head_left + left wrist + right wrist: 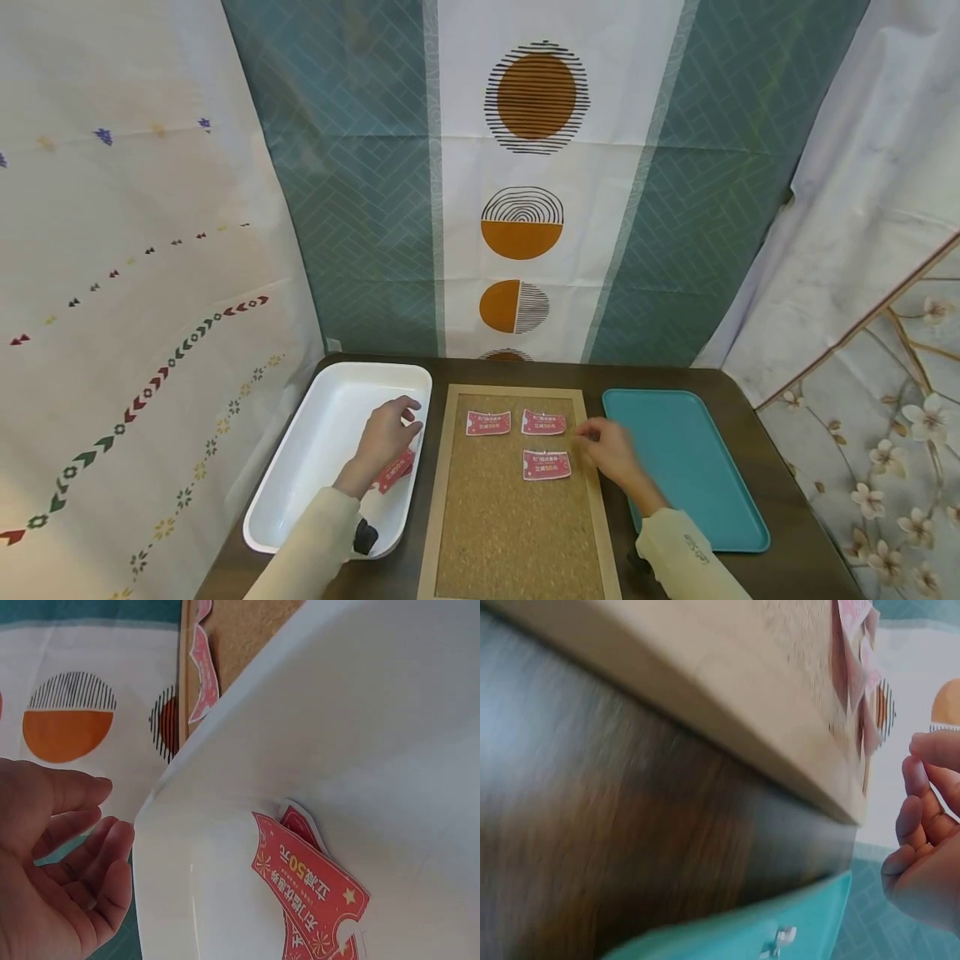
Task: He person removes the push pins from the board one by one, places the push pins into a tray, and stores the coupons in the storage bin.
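Above the white tray (326, 433), my left hand (386, 433) hovers with loosely curled fingers and nothing between them. Below it, a few red coupons (307, 881) overlap at the side of that tray. On the wood-framed cork board (487, 533) are three pinkish-red coupons: one at upper left (488, 423), one at upper right (543, 422) and one below it (547, 466). My right hand (609, 450) is over the board's right edge, beside the right-hand coupons. Its thumb and index fingertip come close together, and no object shows between them.
A teal tray (675, 442) stands right of the board, with a small clear pushpin (784, 937) in it. The dark wooden table (795, 508) meets hanging curtains (652, 250) at its back and sides. The white tray's raised wall (187, 795) stands beside the board.
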The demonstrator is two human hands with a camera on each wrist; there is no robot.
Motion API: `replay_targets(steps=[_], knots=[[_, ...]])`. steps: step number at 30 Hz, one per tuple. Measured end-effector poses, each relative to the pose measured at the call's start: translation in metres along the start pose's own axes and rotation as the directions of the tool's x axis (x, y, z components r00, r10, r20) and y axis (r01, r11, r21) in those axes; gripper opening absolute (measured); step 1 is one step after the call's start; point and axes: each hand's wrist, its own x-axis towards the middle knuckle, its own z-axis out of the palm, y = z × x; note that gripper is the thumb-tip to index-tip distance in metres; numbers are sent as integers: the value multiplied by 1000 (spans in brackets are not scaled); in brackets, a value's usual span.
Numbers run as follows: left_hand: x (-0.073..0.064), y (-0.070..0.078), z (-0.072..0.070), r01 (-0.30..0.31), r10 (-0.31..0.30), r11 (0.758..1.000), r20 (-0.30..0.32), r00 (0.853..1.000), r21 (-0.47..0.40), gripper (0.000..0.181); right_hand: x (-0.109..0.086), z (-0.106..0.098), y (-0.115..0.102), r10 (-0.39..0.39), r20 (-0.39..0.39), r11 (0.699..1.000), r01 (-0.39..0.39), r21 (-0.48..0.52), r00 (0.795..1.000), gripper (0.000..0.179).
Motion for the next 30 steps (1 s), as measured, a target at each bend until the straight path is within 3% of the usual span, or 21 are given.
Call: replay_targets(steps=[7, 11, 17, 23, 30], knots=[[9, 12, 13, -60, 60, 998, -9, 998, -29, 28, 12, 19, -8, -1, 14, 1000, 1, 17, 1000, 4], [13, 21, 23, -84, 86, 995, 38, 996, -51, 28, 18, 30, -14, 10, 43, 1000, -11, 20, 999, 6], [18, 39, 36, -56, 70, 994, 146, 987, -98, 32, 28, 43, -27, -7, 72, 999, 4, 37, 997, 5], [26, 50, 48, -36, 49, 996, 177, 983, -80, 35, 42, 55, -39, -71, 70, 997, 70, 21, 995, 6], [31, 48, 56, -7, 11, 1000, 202, 979, -19, 38, 50, 68, -47, -95, 95, 993, 87, 81, 991, 5]])
